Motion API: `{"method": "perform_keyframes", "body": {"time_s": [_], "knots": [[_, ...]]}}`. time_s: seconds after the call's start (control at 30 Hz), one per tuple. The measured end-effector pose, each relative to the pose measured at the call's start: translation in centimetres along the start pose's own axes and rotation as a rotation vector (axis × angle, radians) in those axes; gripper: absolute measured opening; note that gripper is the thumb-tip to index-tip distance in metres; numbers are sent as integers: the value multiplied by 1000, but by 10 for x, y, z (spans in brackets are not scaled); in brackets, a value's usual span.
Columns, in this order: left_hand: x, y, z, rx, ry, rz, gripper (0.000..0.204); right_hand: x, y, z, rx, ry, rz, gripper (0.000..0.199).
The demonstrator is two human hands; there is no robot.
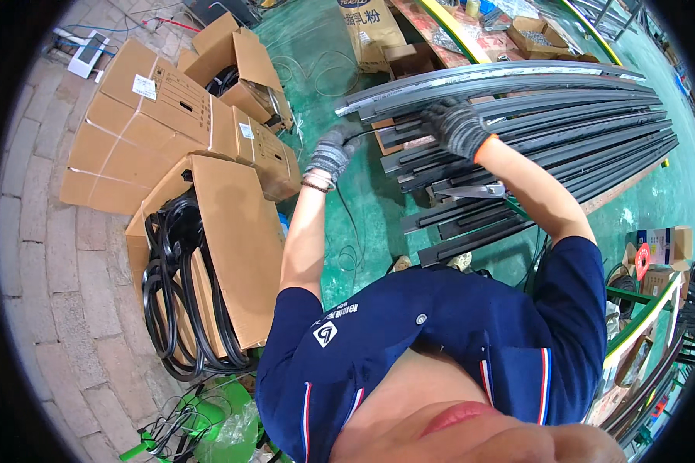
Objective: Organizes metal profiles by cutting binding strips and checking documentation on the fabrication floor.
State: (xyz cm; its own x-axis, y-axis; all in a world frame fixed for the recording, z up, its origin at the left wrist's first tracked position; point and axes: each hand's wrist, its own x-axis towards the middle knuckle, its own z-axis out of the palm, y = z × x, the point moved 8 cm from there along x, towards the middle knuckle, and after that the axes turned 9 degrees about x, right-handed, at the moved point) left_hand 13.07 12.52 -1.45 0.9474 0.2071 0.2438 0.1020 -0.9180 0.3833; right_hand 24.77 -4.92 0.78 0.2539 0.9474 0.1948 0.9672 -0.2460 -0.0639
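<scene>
My left hand (pixel 333 152), in a grey knitted glove, is closed on a thin black strip (pixel 382 130) beyond the ends of the dark profiles. From this hand a length of the strip hangs down toward the green floor. My right hand (pixel 457 130), gloved too, is closed at the other end of the taut stretch, over the profiles; its fingertips are partly hidden. Under and around it lie several long dark grey profiles (pixel 564 117), side by side. A small light metal piece (pixel 471 190) rests on the nearer ones.
Cardboard boxes (pixel 143 127) stand on the left; an open one (pixel 239 247) holds coiled black rubber strips (pixel 179 301). At the back are a paper sack (pixel 371 35) and a bench with a box of small parts (pixel 537 37). Green equipment (pixel 208 417) sits at the lower left.
</scene>
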Motion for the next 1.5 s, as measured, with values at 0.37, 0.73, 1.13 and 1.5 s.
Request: {"method": "perform_keyframes", "body": {"time_s": [0.37,0.73,1.13,1.5], "knots": [[29,29,16,-73,12,-12,20,6,-21,16,87,81,189,37],[-26,-26,-7,-109,-118,-174,25,-112,199,-39,-13,14,604,28],[-25,12,-17,278,-83,-325,21,-67,92,-14,159,223,114,27],[-18,50,-12,244,-100,-437,27,-88,162,-31,116,63,340,25]]}}
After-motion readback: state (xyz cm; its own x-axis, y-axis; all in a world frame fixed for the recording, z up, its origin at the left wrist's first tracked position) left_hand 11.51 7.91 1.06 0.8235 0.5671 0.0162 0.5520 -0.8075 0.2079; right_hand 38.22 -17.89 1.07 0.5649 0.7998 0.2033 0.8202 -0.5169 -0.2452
